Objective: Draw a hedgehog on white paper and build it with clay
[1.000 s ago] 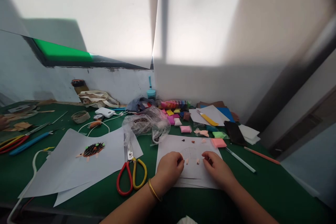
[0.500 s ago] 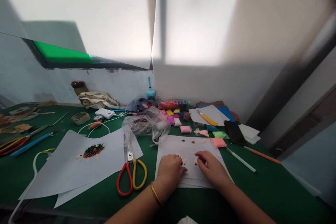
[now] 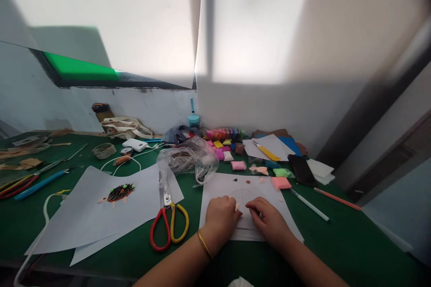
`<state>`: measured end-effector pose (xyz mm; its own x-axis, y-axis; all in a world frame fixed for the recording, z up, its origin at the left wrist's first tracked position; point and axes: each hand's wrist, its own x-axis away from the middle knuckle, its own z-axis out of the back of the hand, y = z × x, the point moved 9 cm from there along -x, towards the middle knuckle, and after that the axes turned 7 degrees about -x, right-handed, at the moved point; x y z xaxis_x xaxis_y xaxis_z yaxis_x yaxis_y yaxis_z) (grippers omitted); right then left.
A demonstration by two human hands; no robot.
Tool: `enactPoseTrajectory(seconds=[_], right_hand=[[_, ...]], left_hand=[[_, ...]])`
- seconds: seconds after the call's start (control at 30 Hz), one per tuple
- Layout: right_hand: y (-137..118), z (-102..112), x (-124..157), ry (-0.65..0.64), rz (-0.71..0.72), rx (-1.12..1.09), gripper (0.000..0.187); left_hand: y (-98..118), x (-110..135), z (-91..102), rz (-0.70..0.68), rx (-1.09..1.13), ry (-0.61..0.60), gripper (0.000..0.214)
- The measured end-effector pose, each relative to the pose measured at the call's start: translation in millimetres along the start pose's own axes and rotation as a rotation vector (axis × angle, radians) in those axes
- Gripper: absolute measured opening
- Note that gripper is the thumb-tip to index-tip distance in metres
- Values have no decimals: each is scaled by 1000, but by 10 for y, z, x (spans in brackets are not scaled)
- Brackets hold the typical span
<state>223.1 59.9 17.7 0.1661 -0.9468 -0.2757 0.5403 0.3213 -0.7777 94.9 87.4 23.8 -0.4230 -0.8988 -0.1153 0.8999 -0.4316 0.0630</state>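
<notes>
My left hand [image 3: 221, 217] rests on a white sheet of paper [image 3: 215, 183], its fingers curled under. What those fingers may hold is hidden. Beside its fingertips lies a small pale pink clay piece [image 3: 237, 206]. Across from it, my right hand [image 3: 271, 223] has its fingers drawn together over the same sheet; anything between them is too small to make out. Faint pencil lines show on the paper between the hands. Near its far edge sit a tiny dark bit [image 3: 235, 180], a brown-orange bit [image 3: 248, 182] and a pale pink bit [image 3: 261, 180].
Red-and-yellow-handled scissors [image 3: 160, 231] lie left of my hands. Further left, a spiky hedgehog figure [image 3: 120, 193] lies on other paper. Behind are clay packs [image 3: 239, 165] and a plastic bag [image 3: 183, 159]. A salmon clay block [image 3: 281, 183], white pen [image 3: 311, 206] and phone [image 3: 301, 169] are right.
My right hand has shifted slightly left and closer to my left hand, covering small pieces that showed beside its fingertips. My left hand has moved slightly right.
</notes>
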Motion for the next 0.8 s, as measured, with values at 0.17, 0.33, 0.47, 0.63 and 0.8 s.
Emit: enactPoseTrajectory(seconds=[0.17,0.33,0.47,0.63,0.8], right_hand=[[-43,-42,8,-26,17,13,24],[-104,-77,18,-62,20,28,27],[-98,-57,12,-43,-6,10,27],[-68,-30,-2,13,-32,-121,21],[-147,-3,23,74,-33,-224,18]], left_hand=[[10,0,-73,26,-27,-37,25],[42,12,-112,4,-26,-39,24],[38,48,-46,-10,71,23,17],[-63,100,-82,65,669,16,14],[-45,145,-281,205,1358,-147,26]])
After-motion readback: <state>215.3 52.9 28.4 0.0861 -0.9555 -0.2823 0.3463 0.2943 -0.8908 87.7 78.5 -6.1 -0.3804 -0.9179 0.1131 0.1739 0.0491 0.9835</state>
